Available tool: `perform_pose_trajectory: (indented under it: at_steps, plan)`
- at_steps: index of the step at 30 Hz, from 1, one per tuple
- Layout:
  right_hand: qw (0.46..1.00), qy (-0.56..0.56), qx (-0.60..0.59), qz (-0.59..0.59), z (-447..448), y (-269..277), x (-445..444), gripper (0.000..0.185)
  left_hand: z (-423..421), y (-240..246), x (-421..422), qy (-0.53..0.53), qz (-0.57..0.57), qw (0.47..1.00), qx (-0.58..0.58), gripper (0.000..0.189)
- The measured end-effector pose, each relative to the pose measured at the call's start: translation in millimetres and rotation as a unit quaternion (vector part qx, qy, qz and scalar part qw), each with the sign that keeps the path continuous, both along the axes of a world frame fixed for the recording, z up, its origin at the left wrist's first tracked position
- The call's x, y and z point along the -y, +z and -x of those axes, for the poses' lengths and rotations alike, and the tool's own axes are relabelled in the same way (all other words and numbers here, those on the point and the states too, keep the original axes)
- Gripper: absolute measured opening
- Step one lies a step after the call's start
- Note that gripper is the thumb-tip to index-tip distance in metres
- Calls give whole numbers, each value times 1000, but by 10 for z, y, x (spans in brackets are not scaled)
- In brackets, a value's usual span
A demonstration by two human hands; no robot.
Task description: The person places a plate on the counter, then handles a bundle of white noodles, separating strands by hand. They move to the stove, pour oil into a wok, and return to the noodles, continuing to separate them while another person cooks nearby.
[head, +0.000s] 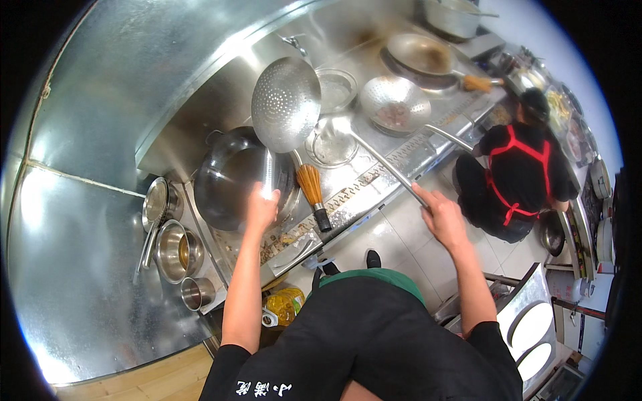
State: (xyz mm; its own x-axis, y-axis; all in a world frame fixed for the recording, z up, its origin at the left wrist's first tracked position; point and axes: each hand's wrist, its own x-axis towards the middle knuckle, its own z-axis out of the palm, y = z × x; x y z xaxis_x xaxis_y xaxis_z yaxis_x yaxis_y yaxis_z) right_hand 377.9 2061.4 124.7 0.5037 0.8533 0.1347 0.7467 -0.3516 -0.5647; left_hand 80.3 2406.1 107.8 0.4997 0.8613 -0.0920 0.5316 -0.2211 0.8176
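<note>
My left hand (262,206) grips the short handle of a large perforated strainer (287,103), raised over the right side of a black wok (220,175). The strainer's bowl looks bare, with light coming through its holes. In my right hand (441,215) is the long metal handle of a wok ladle (381,160). Its head reaches over a round metal container (332,150) set in the range top. Between my hands, a bamboo wok brush (312,188) with a black-bound end lies against the wok's right rim. The inside of the wok is dark and partly hidden by my hand.
Left stand steel bowls (170,250), a fine-mesh strainer (155,198) and a steel cup (197,293). Another perforated strainer (395,103) holds reddish food near a pale wok (421,55). A co-worker (519,165) crouches or bends at right. Two white plates (532,326) lie behind me.
</note>
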Motion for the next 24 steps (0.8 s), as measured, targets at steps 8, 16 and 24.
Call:
perform_pose_trajectory:
  at_steps: [8,16,24]
  plan:
    - [996,22,-90,-8,161,-578,-209,61,-216,-615,-209,19,-292,952,-84,31]
    - [941,-139,-299,-73,410,-1004,-279,57,-839,-788,358,73,392,904,150,14]
    - [907,-88,-403,-87,-116,-1909,-986,56,-733,-1207,903,90,564,790,221,18]
